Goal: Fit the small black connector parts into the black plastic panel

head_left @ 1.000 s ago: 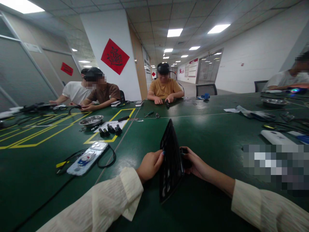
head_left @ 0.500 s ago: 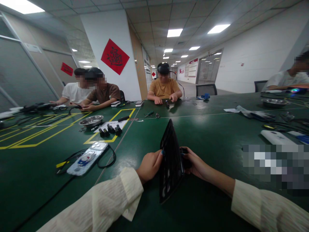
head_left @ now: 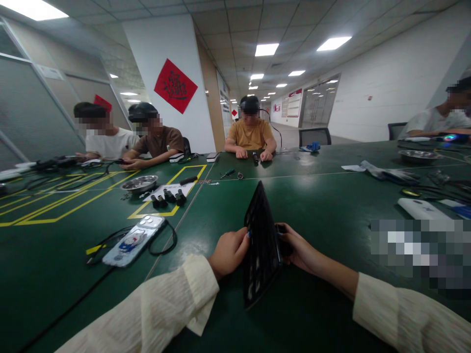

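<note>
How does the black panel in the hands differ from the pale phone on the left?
The black slotted panel stands on edge, held between left hand and right hand; the pale phone lies flat, untouched. The panel is dark, the phone light with a cartoon picture. Both are thin.

One black panel (head_left: 260,240), two metal dishes (head_left: 140,184) (head_left: 418,155), four co-workers (head_left: 250,136) (head_left: 160,143) (head_left: 108,144) (head_left: 434,122)

Left hand (head_left: 228,252), right hand (head_left: 299,250) on panel (head_left: 262,242)
</note>
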